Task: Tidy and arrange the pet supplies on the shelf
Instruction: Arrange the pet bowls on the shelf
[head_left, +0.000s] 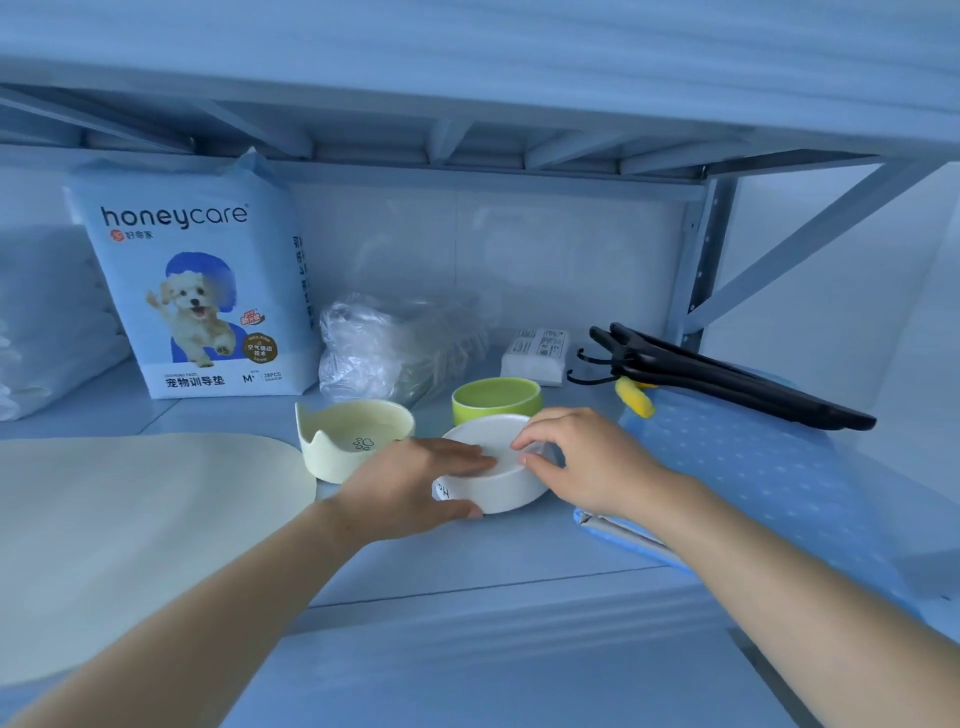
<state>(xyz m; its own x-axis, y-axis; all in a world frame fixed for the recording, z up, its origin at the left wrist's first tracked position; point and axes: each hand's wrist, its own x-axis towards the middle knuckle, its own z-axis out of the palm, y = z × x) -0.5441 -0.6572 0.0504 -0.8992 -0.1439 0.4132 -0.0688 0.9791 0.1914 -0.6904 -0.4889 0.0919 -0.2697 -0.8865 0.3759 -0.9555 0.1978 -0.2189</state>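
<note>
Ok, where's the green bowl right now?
In the head view, the green bowl sits just right of centre on the shelf, directly behind the white bowl, with the cream paw-print bowl to its left.

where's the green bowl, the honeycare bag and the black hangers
green bowl (483, 410), head view, on its front outer wall
honeycare bag (197, 312), head view, on the printed dog on its front
black hangers (737, 387), head view, on the middle of the stacked arms

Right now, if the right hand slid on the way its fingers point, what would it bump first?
Probably the fingertips of the left hand, lying across the white bowl both hands hold. The right hand points left toward them, though depth is unclear.
</note>
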